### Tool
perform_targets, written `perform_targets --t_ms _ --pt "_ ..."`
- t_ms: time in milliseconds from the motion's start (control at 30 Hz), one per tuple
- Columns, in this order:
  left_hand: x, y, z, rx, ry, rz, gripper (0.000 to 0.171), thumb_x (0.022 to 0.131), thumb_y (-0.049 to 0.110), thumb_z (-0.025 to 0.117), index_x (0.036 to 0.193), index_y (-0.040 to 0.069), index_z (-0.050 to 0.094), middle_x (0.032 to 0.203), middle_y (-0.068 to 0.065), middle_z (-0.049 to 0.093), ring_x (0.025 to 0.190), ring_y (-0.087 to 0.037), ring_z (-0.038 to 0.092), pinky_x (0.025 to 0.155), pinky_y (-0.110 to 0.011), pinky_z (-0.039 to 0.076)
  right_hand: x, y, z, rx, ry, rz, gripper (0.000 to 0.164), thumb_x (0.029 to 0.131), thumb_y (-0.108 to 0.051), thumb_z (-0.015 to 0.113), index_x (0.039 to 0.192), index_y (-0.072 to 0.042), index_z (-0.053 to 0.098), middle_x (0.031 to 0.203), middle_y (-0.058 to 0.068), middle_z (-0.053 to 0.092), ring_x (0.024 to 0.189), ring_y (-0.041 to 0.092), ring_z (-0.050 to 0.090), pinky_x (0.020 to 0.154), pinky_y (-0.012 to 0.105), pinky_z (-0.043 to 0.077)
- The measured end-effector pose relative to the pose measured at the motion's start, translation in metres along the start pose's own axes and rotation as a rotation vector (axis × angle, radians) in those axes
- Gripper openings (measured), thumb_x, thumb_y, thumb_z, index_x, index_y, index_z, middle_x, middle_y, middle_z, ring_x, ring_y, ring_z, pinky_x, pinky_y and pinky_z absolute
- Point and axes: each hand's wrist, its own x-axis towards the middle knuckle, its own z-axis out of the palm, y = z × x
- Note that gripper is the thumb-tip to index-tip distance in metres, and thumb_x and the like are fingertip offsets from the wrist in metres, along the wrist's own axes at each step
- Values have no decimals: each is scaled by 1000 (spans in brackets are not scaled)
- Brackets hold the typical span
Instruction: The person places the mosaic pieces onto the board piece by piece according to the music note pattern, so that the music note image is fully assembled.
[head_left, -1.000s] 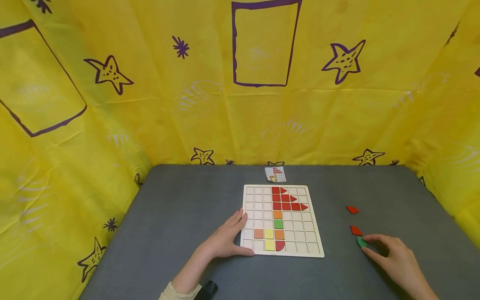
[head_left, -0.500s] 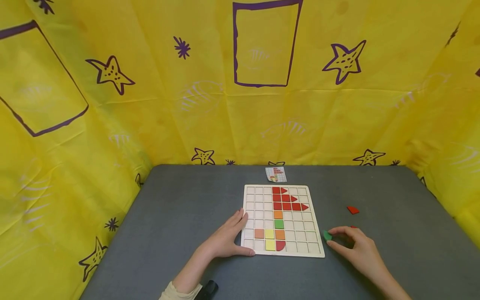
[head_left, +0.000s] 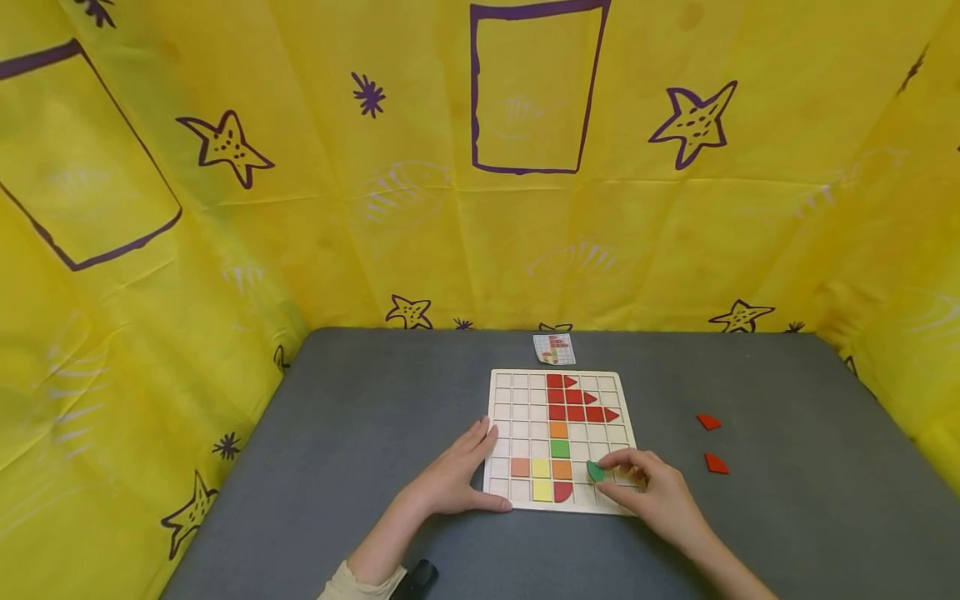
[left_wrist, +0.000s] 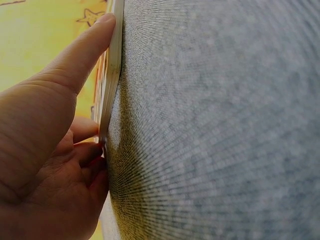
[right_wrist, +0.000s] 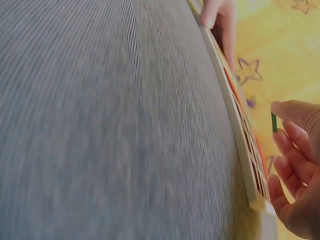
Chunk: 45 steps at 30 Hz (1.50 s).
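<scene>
A pale wooden grid board [head_left: 517,429] lies on the grey table, with red, orange, yellow and green tiles set in its squares. My left hand [head_left: 450,475] rests at its near left corner, thumb along the near edge and fingers on the left side. In the left wrist view the thumb [left_wrist: 90,47] lies straight against the board's edge [left_wrist: 114,65]. Over the board's right part, my right hand [head_left: 656,492] pinches a green quarter-circle piece [head_left: 595,472] between thumb and fingers. The right wrist view shows this green piece [right_wrist: 274,122] edge-on, apart from the board.
Two red rounded pieces [head_left: 708,422] [head_left: 716,463] lie on the table to the right of the board. A small printed pattern card [head_left: 554,349] sits just behind the board. Yellow patterned cloth [head_left: 420,217] hangs behind and beside the table.
My right hand has carried the green piece leftward from beside the red pieces to above the board, uncovering the nearer red piece. The left hand has stayed at the board's corner.
</scene>
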Motion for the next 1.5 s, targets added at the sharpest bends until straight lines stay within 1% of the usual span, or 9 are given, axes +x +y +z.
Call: perform_targets --t_ms 133,267,433,633,833,967,1167,1300,1500 --pt "0 0 0 1 2 1 109 70 61 74 152 11 21 160 -7 11 148 -25 10 114 -49 24 2 -8 11 33 -15 -35 26 70 -31 84 89 -35 68 86 -11 61 81 8 53 71 23 44" --pt "0 -1 0 1 2 4 109 70 61 74 152 11 21 160 -8 10 148 -25 10 114 -49 23 5 -15 24 59 -36 -101 25 69 -34 84 88 -36 68 89 -19 62 83 7 55 73 24 45" --pt "0 0 0 1 5 2 108 70 60 74 152 11 22 160 -8 11 147 -26 11 113 -50 24 8 -25 41 57 -64 -263 27 67 -26 86 87 -32 69 87 -19 62 84 4 55 73 22 46" --pt "-1 1 -2 -5 -8 -4 108 71 60 73 152 12 21 160 -8 10 148 -25 10 113 -51 23 12 -35 60 -6 -80 -468 25 67 -22 86 86 -26 69 83 -17 62 78 5 49 66 16 39" --pt "-1 0 -1 -2 -8 8 107 72 60 73 152 12 20 160 -8 9 148 -25 10 113 -51 24 16 -38 71 -104 -36 -589 22 68 -22 84 81 -28 67 85 -22 63 82 0 47 69 15 38" --pt "0 0 -1 -3 -8 8 108 72 61 72 152 13 20 160 -7 9 148 -25 10 113 -51 24 17 -37 73 -111 -23 -613 21 69 -22 84 80 -28 67 86 -21 63 86 1 49 73 19 40" --pt "1 -1 0 1 -7 8 108 71 62 72 152 13 20 161 -6 9 148 -25 9 113 -51 24 18 -38 73 -134 -27 -600 18 70 -25 84 80 -28 69 86 -22 64 88 1 49 75 22 43" --pt "1 -2 0 1 -6 8 108 71 62 72 152 14 20 161 -7 9 148 -25 9 113 -51 23 18 -39 72 -151 -35 -579 18 70 -26 84 79 -29 68 85 -22 63 86 0 48 73 23 42" --pt "0 -2 0 -4 -10 1 108 71 61 72 152 13 20 160 -7 9 148 -25 10 113 -51 24 18 -40 72 -134 -49 -575 18 71 -26 84 79 -29 68 85 -22 63 86 0 48 73 22 41"
